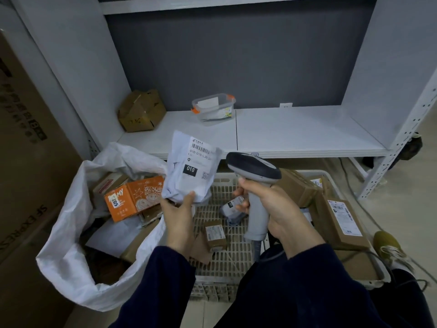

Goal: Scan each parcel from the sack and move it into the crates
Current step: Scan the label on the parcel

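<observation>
My left hand grips the bottom of a white poly-bag parcel and holds it upright, its barcode label facing me. My right hand is wrapped round the handle of a grey barcode scanner, whose head sits just right of the parcel. Below both lies a white slotted crate holding a small brown box, a grey bag parcel and larger brown boxes on the right. At the left the white sack stands open, with an orange box and other parcels inside.
A white shelf runs behind the crate, carrying a brown carton and a clear tub with orange clips. Tall cardboard boxes stand at the far left. A cable and my shoe lie on the floor at right.
</observation>
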